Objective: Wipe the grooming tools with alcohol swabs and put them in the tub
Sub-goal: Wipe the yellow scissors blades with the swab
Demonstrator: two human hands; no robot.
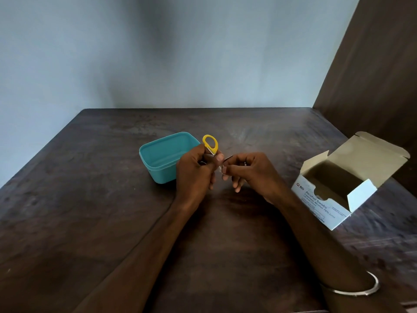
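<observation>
Holding the scissors (210,144) above the desk (90,199) beside the teal tub (158,159), our left hand (194,175) kept its grip closed near the yellow loop, steadying them for wiping. Our right hand (250,175) pinched shut on the blade, probably through a swab (220,168); barely visible. 1 swab box (334,199) stood open, right.

My small scissors (210,144) with yellow handle point up above the open teal tub (162,158); the white swab (220,167) touches the blade
</observation>
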